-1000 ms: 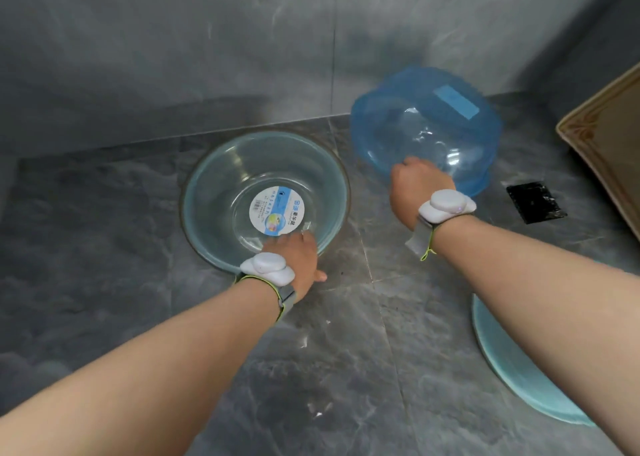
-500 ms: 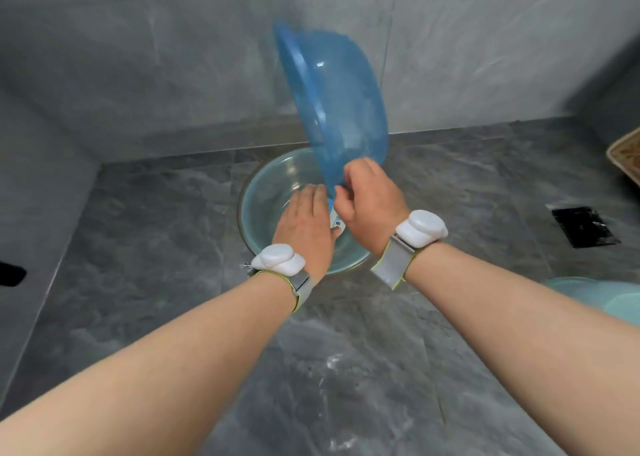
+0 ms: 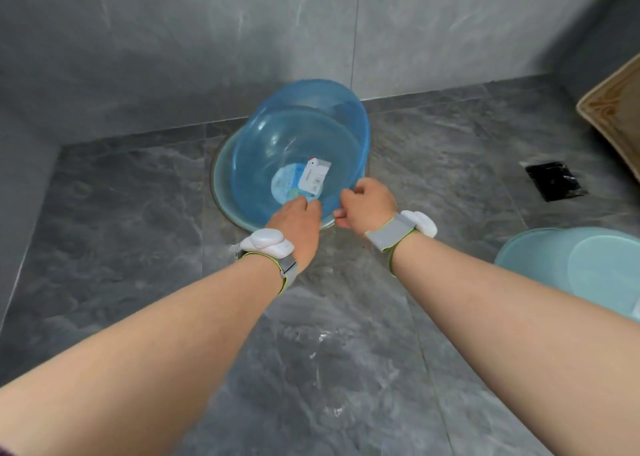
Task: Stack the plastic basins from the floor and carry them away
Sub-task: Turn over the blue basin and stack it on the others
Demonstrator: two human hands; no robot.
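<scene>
A clear blue basin [image 3: 294, 137] lies tilted inside a pale green basin [image 3: 221, 182] that rests on the grey floor near the back wall. A white label shows through the blue basin's bottom. My left hand [image 3: 298, 223] grips the near rims of the two basins. My right hand [image 3: 367, 202] holds the blue basin's near rim just to the right. Both wrists carry white trackers on grey straps. A third, light teal basin [image 3: 540, 265] sits upside down on the floor at the right edge, partly behind my right forearm.
A black square floor drain [image 3: 556, 180] lies to the right of the basins. A beige patterned panel [image 3: 616, 116] leans at the far right. Grey tiled walls [image 3: 207, 40] close the back and left sides.
The blue basin, held upright on edge above the green basin half a second ago, has been turned down and now lies inside it. Both hands stay at the near rim.
</scene>
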